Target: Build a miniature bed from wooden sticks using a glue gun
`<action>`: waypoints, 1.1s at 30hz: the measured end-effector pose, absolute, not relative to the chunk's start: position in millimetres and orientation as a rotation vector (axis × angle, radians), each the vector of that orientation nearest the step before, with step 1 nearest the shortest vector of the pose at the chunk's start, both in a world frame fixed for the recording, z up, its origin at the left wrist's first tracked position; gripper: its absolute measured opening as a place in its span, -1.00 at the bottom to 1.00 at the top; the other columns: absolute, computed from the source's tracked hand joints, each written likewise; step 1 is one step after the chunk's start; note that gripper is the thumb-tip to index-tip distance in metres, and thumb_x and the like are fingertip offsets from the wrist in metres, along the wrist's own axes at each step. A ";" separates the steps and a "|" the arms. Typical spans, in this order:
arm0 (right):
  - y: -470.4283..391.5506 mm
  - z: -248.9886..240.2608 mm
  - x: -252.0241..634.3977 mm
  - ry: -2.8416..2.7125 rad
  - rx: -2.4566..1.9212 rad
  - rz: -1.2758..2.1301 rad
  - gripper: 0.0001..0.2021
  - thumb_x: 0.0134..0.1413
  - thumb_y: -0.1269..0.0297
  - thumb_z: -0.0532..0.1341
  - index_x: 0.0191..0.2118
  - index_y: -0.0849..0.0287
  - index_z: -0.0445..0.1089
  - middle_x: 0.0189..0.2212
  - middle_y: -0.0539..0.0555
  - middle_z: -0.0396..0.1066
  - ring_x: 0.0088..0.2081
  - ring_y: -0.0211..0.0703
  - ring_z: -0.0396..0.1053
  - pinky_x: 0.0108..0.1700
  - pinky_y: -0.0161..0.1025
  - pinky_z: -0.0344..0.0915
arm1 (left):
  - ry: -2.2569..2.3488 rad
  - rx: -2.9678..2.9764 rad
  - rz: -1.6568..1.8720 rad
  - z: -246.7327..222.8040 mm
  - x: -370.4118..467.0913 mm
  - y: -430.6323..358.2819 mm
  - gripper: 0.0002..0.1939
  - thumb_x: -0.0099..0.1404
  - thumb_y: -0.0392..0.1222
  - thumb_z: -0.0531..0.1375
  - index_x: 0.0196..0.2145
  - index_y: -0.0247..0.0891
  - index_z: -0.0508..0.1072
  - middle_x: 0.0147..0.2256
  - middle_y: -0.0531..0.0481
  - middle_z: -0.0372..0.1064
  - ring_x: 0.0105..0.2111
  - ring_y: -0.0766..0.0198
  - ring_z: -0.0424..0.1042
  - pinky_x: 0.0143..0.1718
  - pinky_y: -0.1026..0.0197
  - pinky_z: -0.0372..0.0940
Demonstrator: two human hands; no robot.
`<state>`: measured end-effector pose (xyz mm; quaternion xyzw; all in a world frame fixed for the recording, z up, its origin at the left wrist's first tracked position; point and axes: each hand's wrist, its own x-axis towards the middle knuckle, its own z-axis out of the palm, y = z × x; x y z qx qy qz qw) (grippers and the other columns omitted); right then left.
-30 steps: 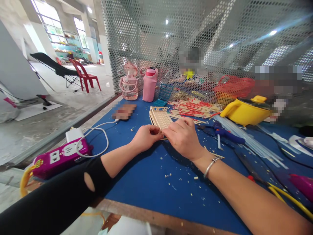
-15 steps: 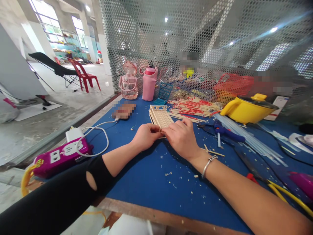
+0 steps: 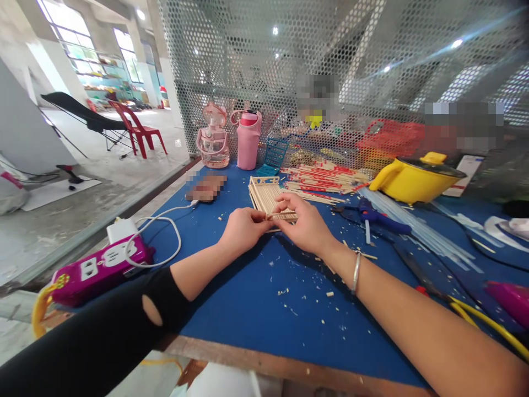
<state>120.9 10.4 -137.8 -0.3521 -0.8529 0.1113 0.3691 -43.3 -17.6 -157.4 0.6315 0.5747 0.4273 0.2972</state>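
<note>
Evidently, the stick frame [image 3: 257, 199] at twelve o'clock has its deck [image 3: 268, 194] and far railing [image 3: 265, 178] done; my left hand [image 3: 243, 228] pinches its near end, my right hand [image 3: 305, 221] grips a short stick [image 3: 288, 216] across there, seemingly unfixed. Loose sticks [image 3: 324, 179] lie unused at one o'clock.

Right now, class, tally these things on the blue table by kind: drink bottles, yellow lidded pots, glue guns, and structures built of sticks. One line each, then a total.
Drink bottles: 2
Yellow lidded pot: 1
Glue gun: 1
Stick structure: 1
Total: 5
</note>
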 end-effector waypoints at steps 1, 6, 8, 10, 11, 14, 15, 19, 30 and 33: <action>11.2 -137.6 119.8 -2.177 -0.912 0.314 -0.66 -0.04 0.43 0.21 -0.08 0.11 0.26 -0.31 0.02 0.47 -0.24 -0.17 0.40 -0.13 -0.21 0.26 | 1.540 1.691 1.139 -156.8 -43.2 -17.9 -0.70 0.05 0.02 0.24 -0.48 -0.32 0.55 -0.61 0.08 0.32 -0.58 0.36 0.19 -0.54 0.27 0.01; 12.6 -135.4 115.4 -2.146 -0.938 0.305 -0.76 -0.04 0.41 0.25 -0.18 0.13 0.34 -0.39 0.01 0.47 -0.31 -0.20 0.41 -0.20 -0.23 0.26 | 1.607 1.745 1.146 -153.4 -42.8 -19.8 -0.72 0.06 0.01 0.24 -0.51 -0.29 0.55 -0.54 0.02 0.37 -0.53 0.32 0.23 -0.49 0.24 0.03; 12.9 -135.7 113.5 -2.135 -0.956 0.263 -0.77 -0.06 0.40 0.26 -0.20 0.13 0.35 -0.41 0.01 0.47 -0.32 -0.19 0.41 -0.19 -0.21 0.24 | 1.628 1.757 1.142 -152.4 -42.8 -20.4 -0.73 0.06 0.01 0.24 -0.53 -0.28 0.54 -0.51 0.00 0.38 -0.51 0.31 0.23 -0.47 0.24 0.03; 13.3 -136.3 113.1 -2.132 -0.977 0.239 -0.75 -0.07 0.38 0.27 -0.19 0.13 0.34 -0.41 0.01 0.46 -0.31 -0.17 0.41 -0.18 -0.20 0.23 | 1.632 1.757 1.127 -152.1 -42.8 -20.4 -0.72 0.06 0.01 0.23 -0.52 -0.28 0.55 -0.51 0.01 0.38 -0.52 0.32 0.22 -0.48 0.24 0.03; 13.4 -136.2 113.7 -2.132 -0.981 0.228 -0.73 -0.07 0.37 0.27 -0.17 0.14 0.33 -0.40 0.01 0.46 -0.30 -0.16 0.40 -0.18 -0.19 0.23 | 1.628 1.752 1.117 -152.2 -42.8 -20.2 -0.71 0.06 0.02 0.23 -0.51 -0.29 0.55 -0.52 0.02 0.37 -0.52 0.32 0.22 -0.48 0.24 0.03; 9.9 -132.9 119.1 -2.074 -0.967 0.065 -0.72 -0.11 0.36 0.25 -0.19 0.20 0.32 -0.36 0.07 0.43 -0.28 -0.12 0.37 -0.19 -0.19 0.23 | 1.612 1.722 1.094 -153.0 -42.8 -19.2 -0.66 0.06 0.05 0.22 -0.47 -0.31 0.56 -0.58 0.06 0.34 -0.55 0.34 0.19 -0.51 0.26 0.03; 7.2 -130.9 121.3 -2.044 -0.957 -0.029 -0.78 -0.12 0.36 0.23 -0.25 0.21 0.34 -0.37 0.09 0.42 -0.28 -0.11 0.36 -0.20 -0.18 0.23 | 1.611 1.712 1.092 -153.2 -42.8 -18.9 -0.66 0.06 0.05 0.22 -0.46 -0.32 0.56 -0.60 0.07 0.33 -0.56 0.35 0.18 -0.51 0.26 0.03; -7.3 -125.9 124.3 -2.069 -1.068 -0.127 -0.85 -0.02 0.29 0.15 -0.51 0.16 0.43 -0.53 0.05 0.44 -0.43 -0.15 0.37 -0.36 -0.24 0.20 | 1.613 1.686 1.081 -153.0 -42.8 -18.8 -0.66 0.04 0.05 0.24 -0.45 -0.33 0.57 -0.59 0.06 0.36 -0.56 0.36 0.19 -0.52 0.27 0.04; -19.2 -149.0 114.4 -2.172 -1.228 -0.048 -0.76 0.17 0.27 0.11 -0.17 0.01 0.52 -0.22 0.00 0.56 -0.22 -0.10 0.51 -0.25 -0.26 0.29 | 1.615 1.709 1.051 -154.1 -44.2 -16.9 -0.62 0.06 0.06 0.23 -0.35 -0.33 0.60 -0.54 0.01 0.45 -0.55 0.33 0.26 -0.52 0.27 0.06; -19.5 -148.8 116.7 -2.205 -1.144 -0.139 -0.75 0.17 0.30 0.10 -0.17 0.01 0.52 -0.22 -0.02 0.56 -0.22 -0.13 0.51 -0.27 -0.28 0.29 | 1.617 1.720 1.052 -154.3 -44.2 -17.3 -0.62 0.07 0.05 0.22 -0.35 -0.34 0.59 -0.55 0.01 0.44 -0.55 0.33 0.26 -0.52 0.27 0.07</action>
